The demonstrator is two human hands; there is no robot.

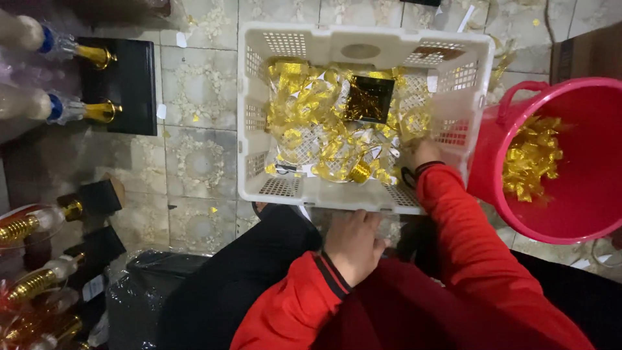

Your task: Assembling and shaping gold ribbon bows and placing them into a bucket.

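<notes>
right hand [426, 153] fingers buried in gold foil pieces [311, 123]; red bucket [583, 194] cut by right edge.

The white crate's [337, 194] open top gives free entry, though gold foil pieces [311, 110] crowd its floor, the red bucket [583, 207] presses close at three o'clock, apparently touching, and bare tiled floor [194, 116] lies open at nine o'clock.

A patterned tiled floor [197, 91] carries a white slotted crate [363, 48] in the middle, a red bucket [583, 214] just beside its right side, and a black flat box [133, 84] toward the left edge.
</notes>
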